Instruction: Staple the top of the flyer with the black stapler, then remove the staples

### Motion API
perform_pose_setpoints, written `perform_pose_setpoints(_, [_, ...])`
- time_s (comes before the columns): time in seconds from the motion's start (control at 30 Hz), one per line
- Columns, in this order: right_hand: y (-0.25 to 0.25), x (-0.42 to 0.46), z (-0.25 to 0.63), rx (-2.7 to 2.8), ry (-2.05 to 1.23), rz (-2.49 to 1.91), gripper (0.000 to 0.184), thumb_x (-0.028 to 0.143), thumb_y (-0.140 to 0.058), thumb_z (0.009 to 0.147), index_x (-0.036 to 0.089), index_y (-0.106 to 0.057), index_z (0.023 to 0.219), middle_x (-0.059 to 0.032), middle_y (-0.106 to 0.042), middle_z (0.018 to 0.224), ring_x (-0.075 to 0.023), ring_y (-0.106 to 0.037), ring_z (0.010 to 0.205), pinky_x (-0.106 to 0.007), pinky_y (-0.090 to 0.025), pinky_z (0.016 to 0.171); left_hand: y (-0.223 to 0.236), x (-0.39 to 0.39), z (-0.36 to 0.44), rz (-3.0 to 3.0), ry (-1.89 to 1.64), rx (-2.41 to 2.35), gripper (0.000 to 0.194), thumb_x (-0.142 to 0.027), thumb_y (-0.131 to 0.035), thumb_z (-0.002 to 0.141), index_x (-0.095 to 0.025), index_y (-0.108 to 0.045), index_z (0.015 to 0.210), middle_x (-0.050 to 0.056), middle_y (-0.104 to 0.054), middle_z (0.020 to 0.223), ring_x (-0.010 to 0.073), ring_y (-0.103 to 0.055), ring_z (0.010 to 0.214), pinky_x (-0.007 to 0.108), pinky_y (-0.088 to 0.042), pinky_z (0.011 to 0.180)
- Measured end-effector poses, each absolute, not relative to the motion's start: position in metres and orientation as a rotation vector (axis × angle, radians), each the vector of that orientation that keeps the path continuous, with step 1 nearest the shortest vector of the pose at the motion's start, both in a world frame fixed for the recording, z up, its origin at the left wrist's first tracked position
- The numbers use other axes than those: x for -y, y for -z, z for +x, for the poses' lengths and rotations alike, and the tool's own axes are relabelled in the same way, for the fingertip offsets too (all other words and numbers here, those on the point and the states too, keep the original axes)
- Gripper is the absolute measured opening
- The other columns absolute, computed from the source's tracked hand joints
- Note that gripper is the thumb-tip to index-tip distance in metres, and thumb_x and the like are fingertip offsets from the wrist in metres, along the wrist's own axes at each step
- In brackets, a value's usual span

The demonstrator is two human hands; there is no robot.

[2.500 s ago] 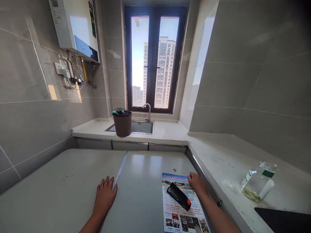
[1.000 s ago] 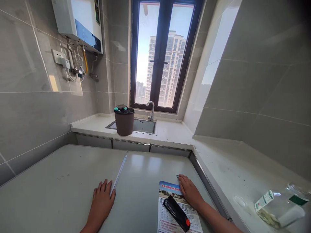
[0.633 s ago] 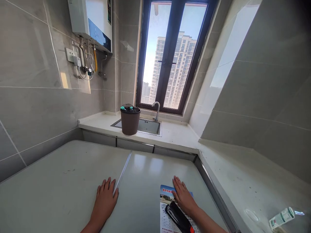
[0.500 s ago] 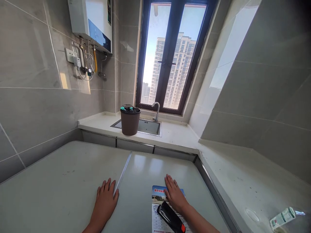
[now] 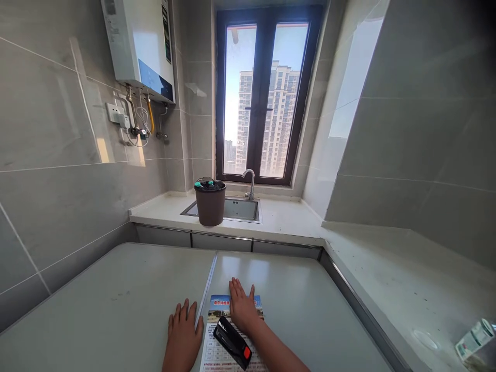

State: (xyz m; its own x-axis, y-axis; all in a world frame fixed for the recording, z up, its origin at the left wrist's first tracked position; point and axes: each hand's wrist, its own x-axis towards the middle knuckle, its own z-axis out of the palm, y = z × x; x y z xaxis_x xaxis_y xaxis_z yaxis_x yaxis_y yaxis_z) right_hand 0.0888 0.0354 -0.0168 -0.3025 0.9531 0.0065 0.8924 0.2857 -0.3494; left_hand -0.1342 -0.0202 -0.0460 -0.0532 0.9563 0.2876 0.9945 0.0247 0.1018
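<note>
A printed leaflet (image 5: 211, 345) with a blue top band lies on the pale folding table (image 5: 127, 289), right of its centre seam. On it rests a black stapler (image 5: 233, 342) with a red end, set slantwise. My right hand (image 5: 243, 310) is laid on the leaflet's upper part, fingers stretched forward past its top edge and thumb apart. Just left of the leaflet, my left hand (image 5: 182, 336) rests flat near the seam with spread fingers. Neither hand grips anything.
Beyond the table, a brown bucket (image 5: 210, 206) lined with a black bag stands by the sink (image 5: 242, 209) and faucet (image 5: 251, 183). A white counter (image 5: 387, 279) runs along the right, with a green-and-white container (image 5: 475, 338). A water heater (image 5: 145, 57) hangs at left.
My right hand, the leaflet and the stapler have shifted left together, closer to my left hand. The head view has tilted slightly upward.
</note>
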Motion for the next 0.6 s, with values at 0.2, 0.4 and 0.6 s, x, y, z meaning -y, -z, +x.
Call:
perform_pose_setpoints(0.2, [0.021, -0.033, 0.071, 2.278, -0.433, -1.703, 0.066, 0.022, -0.032, 0.098, 0.020, -0.022, 0.163, -0.0105, -0.012, 0.169, -0.0311, -0.012, 0.158, -0.075, 0.005, 0.117, 0.051, 0.015, -0.137, -2.069, 0.432, 2.163, 0.055, -0.034, -0.043, 0.095, -0.014, -0.062, 0.141, 0.017, -0.049, 0.155, 0.0395, -0.039, 0.144, 0.057, -0.028, 0.117])
perform_pose_setpoints(0.4, [0.027, -0.027, 0.063, 2.261, -0.450, -1.659, 0.074, 0.017, -0.039, 0.092, 0.025, -0.023, 0.163, -0.0065, -0.018, 0.169, -0.0289, -0.019, 0.157, -0.068, -0.007, 0.122, 0.063, 0.004, -0.143, -2.036, 0.462, 2.187, 0.053, -0.035, -0.048, 0.089, -0.018, -0.068, 0.136, 0.014, -0.056, 0.150, 0.0388, -0.045, 0.141, 0.057, -0.033, 0.114])
perform_pose_setpoints(0.6, [0.014, -0.009, 0.074, 1.990, -0.399, -1.540, 0.061, 0.018, -0.037, 0.094, 0.023, -0.042, 0.155, -0.0094, -0.041, 0.161, -0.0265, -0.036, 0.150, -0.049, -0.032, 0.121, 0.065, -0.001, -0.146, -2.068, 0.376, 2.213, 0.056, -0.037, -0.048, 0.091, -0.017, -0.064, 0.141, 0.014, -0.051, 0.154, 0.0386, -0.042, 0.144, 0.056, -0.032, 0.116])
